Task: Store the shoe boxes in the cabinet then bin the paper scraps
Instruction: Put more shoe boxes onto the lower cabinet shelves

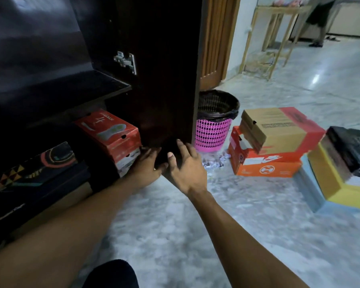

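Both hands straight-fingered, gripping nothing: left hand (148, 164) and right hand (186, 163) low by the cabinet door (164, 80), red box (110, 133) at ten o'clock.

Glossy grey-white marble floor (258, 235) below brown panelled wooden door (216, 38); white wall (245, 17) right of door, pale wooden stand (283, 9) beyond.

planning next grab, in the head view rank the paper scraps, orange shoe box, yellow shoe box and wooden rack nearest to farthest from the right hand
1. paper scraps, on the floor just right of the right hand
2. orange shoe box, further right, under another box
3. yellow shoe box, right edge
4. wooden rack, far back of room
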